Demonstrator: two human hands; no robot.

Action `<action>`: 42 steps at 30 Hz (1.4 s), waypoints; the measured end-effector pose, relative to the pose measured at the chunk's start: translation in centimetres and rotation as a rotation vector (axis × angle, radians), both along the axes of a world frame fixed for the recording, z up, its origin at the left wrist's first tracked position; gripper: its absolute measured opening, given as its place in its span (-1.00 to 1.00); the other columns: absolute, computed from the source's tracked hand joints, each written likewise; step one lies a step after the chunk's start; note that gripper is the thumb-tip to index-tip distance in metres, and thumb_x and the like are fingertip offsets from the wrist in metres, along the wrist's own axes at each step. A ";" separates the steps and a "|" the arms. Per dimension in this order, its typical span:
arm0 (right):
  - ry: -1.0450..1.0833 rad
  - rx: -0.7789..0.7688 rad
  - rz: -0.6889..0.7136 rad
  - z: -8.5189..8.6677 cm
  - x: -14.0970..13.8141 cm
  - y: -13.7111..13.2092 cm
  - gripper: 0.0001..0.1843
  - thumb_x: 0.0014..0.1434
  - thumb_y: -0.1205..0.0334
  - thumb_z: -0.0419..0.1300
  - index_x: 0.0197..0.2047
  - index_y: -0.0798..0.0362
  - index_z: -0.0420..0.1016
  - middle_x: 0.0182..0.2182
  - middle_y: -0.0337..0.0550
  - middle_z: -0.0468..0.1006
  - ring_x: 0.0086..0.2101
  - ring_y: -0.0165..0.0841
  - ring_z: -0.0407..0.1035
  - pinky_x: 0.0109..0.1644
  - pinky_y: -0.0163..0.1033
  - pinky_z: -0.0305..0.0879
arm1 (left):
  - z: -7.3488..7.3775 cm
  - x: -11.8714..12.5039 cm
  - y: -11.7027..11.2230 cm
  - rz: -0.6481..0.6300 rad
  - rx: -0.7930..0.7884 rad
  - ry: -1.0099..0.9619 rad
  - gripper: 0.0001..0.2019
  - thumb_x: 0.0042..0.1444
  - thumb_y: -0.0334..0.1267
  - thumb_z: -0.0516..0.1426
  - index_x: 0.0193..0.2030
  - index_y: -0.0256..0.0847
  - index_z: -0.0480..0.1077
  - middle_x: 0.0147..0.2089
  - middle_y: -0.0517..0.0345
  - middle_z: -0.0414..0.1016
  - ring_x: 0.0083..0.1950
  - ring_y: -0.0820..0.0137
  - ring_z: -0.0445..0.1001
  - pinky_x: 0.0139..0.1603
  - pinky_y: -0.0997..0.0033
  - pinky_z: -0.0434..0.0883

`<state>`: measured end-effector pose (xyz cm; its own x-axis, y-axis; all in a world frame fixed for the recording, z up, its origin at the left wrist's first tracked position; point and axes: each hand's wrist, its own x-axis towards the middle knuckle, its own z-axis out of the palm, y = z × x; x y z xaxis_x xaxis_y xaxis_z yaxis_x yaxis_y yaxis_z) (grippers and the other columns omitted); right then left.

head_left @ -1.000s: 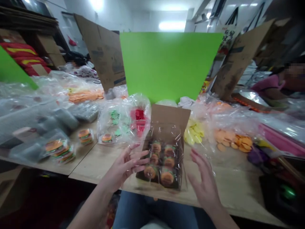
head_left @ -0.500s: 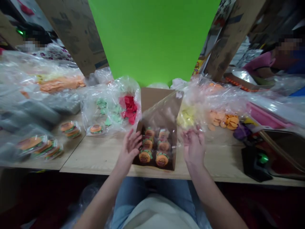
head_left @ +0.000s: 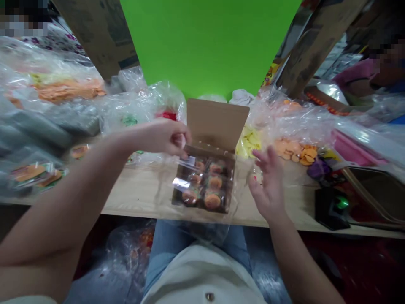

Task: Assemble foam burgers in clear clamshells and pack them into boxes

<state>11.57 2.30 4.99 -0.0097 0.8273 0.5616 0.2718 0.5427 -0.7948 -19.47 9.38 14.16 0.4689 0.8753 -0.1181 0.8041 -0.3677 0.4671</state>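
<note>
Cannot tell any grasp in curled left hand (head_left: 173, 137) near cardboard box (head_left: 218, 122); see right hand (head_left: 268, 181) spread, mini burgers (head_left: 212, 200) partly glare-hidden.

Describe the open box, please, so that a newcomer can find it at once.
Find the large green panel at the back. In front of it, on the table, is the box. Unlike the clear bags near it, it is brown, with a raised lid and six burgers in two columns.
</note>
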 end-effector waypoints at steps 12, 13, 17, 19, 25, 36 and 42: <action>-0.323 0.018 -0.117 -4.4 -1.4 8.8 -0.66 0.07 0.19 0.10 -0.05 0.02 0.26 -0.27 -0.14 0.47 -0.18 -0.26 0.34 -0.01 -0.05 0.20 | -11.6 3.5 -0.4 0.308 0.522 -0.384 -0.46 0.04 -0.14 0.14 0.16 -0.24 0.16 0.11 -0.09 0.27 0.14 0.21 0.23 0.11 0.17 0.23; -0.351 0.036 -0.109 -4.5 -1.3 9.3 -0.67 0.08 0.19 0.09 -0.05 0.02 0.26 -0.28 -0.14 0.47 -0.19 -0.26 0.34 -0.02 -0.05 0.20 | -13.0 3.4 -2.4 0.374 0.530 -0.452 -0.49 0.10 -0.16 0.09 0.18 -0.22 0.12 0.15 -0.10 0.23 0.18 0.21 0.19 0.13 0.15 0.21; -0.467 0.051 -0.096 -4.5 -1.6 10.3 -0.68 0.07 0.21 0.09 -0.07 0.03 0.26 -0.33 -0.17 0.49 -0.24 -0.25 0.34 -0.08 -0.08 0.21 | -17.7 3.6 -9.4 0.415 0.340 -0.626 -0.38 0.16 -0.23 0.03 0.30 -0.17 -0.14 0.31 -0.12 0.00 0.30 0.22 0.03 0.22 0.10 0.13; -0.466 0.021 -0.136 -4.4 -2.1 10.2 -0.68 0.08 0.21 0.07 -0.06 0.02 0.25 -0.37 -0.19 0.48 -0.29 -0.27 0.34 -0.13 -0.11 0.23 | -18.8 4.0 -11.2 0.410 0.282 -0.661 -0.28 0.13 -0.24 0.08 0.33 -0.15 -0.26 0.36 -0.12 -0.14 0.34 0.21 -0.06 0.26 0.09 0.06; -0.374 -0.060 -0.218 -4.1 -2.2 10.2 -0.64 0.13 0.16 0.03 0.01 0.00 0.19 -0.38 -0.20 0.48 -0.36 -0.32 0.36 -0.25 -0.16 0.25 | -19.0 4.3 -10.3 0.485 0.303 -0.781 -0.40 0.18 -0.26 0.00 0.32 -0.13 -0.15 0.29 -0.09 0.07 0.27 0.26 0.12 0.23 0.14 0.14; -0.555 -0.009 -0.200 -5.3 -2.3 7.9 -0.66 0.15 0.18 0.01 0.01 0.05 0.22 -0.35 -0.12 0.49 -0.22 -0.20 0.33 -0.08 -0.05 0.21 | -20.3 4.3 -12.3 0.479 0.496 -0.440 -0.54 0.14 -0.30 0.03 0.21 -0.14 0.14 0.16 -0.08 0.19 0.20 0.22 0.17 0.20 0.11 0.17; -0.841 -0.002 -0.272 -4.7 -2.7 7.8 -0.62 0.19 0.13 -0.03 0.04 0.11 0.23 -0.28 0.03 0.49 -0.02 -0.04 0.17 0.02 0.09 0.07 | -21.7 3.9 -12.4 0.372 0.526 -0.334 -0.44 0.09 -0.26 0.07 0.24 -0.18 0.02 0.32 -0.14 -0.08 0.34 0.09 -0.10 0.25 -0.04 0.01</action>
<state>8.88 10.05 0.29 -0.2216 0.8621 0.4558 0.8863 0.3730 -0.2745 -15.60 -3.04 -7.58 0.0667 0.8855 0.4598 0.7649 -0.3412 0.5463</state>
